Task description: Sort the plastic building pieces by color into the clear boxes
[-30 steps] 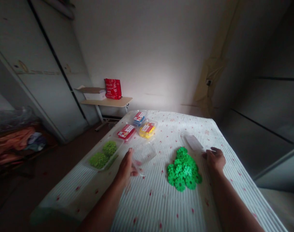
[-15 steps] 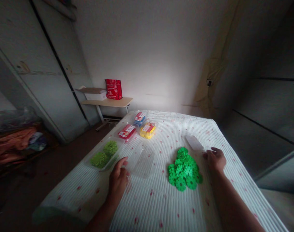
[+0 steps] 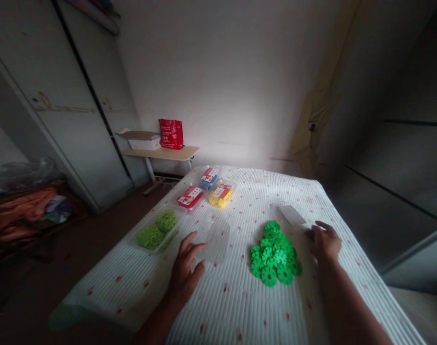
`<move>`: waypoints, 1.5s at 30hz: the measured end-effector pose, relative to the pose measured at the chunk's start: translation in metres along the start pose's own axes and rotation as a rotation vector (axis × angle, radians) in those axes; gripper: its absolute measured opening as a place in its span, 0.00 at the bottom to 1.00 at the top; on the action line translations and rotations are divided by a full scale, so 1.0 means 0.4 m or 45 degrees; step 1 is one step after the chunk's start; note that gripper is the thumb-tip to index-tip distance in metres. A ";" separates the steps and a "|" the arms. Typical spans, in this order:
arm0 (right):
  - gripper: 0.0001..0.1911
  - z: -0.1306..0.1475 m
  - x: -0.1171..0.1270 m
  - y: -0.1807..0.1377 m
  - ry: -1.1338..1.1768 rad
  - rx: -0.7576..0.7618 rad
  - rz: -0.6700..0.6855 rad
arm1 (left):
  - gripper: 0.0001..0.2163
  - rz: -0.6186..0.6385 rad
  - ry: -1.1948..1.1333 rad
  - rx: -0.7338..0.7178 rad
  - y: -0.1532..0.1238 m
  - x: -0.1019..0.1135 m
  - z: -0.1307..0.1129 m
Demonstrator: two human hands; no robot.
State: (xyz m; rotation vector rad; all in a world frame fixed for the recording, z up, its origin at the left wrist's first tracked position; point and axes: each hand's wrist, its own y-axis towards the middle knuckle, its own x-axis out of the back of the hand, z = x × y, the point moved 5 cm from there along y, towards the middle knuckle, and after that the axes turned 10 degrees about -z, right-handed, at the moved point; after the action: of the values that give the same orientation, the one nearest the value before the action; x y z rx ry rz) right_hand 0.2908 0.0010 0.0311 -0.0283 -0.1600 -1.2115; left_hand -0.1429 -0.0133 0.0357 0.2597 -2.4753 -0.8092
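A clear plastic tray (image 3: 218, 239) lies in the middle of the table. My left hand (image 3: 185, 268) is at its near left side, fingers spread and curved, holding nothing. To the right is a loose pile of green flower-shaped plastic pieces (image 3: 276, 256). Beyond the pile lies a clear lid with a pale label (image 3: 292, 215). My right hand (image 3: 325, 242) is at the lid's near right corner, fingers bent and apart; whether a fingertip touches the lid is unclear.
A clear box of light green pieces (image 3: 153, 235) is at the left edge. Labelled boxes stand farther back: red (image 3: 190, 197), yellow (image 3: 221, 194) and blue (image 3: 208, 177). Behind the table, a small desk (image 3: 168, 153) bears a red bag (image 3: 171, 134) and a white box (image 3: 144, 142).
My left hand has moved a little right and its fingers have spread. My right hand has drawn slightly back from the lid's corner. The view has shifted slightly.
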 end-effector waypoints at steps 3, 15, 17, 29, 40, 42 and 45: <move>0.18 0.027 -0.015 -0.015 0.318 -0.053 0.117 | 0.09 -0.006 0.089 -0.012 0.003 -0.011 -0.002; 0.18 0.144 -0.146 -0.341 0.287 0.118 0.848 | 0.06 -0.358 0.048 -0.095 0.013 0.028 -0.024; 0.16 0.134 -0.165 -0.405 0.247 0.147 1.022 | 0.07 -0.361 0.030 -0.069 0.013 0.027 -0.022; 0.24 0.194 -0.140 -0.432 0.105 0.249 1.275 | 0.06 -0.194 0.078 -0.229 0.033 -0.039 -0.114; 0.30 0.188 -0.120 -0.417 0.075 0.052 1.217 | 0.06 -0.100 0.097 -0.323 0.054 -0.127 -0.151; 0.29 0.191 -0.119 -0.404 0.079 0.019 1.163 | 0.08 -0.085 0.098 -0.331 0.054 -0.134 -0.155; 0.28 0.200 -0.116 -0.351 0.126 -0.032 1.081 | 0.22 -0.009 0.154 -0.370 0.045 -0.139 -0.145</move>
State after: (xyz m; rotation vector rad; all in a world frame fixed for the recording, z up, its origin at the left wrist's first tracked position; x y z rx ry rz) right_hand 0.1352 0.0030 0.0947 -0.0517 -0.0333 -0.3661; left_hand -0.0655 -0.0094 0.0630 0.2053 -2.2117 -1.1075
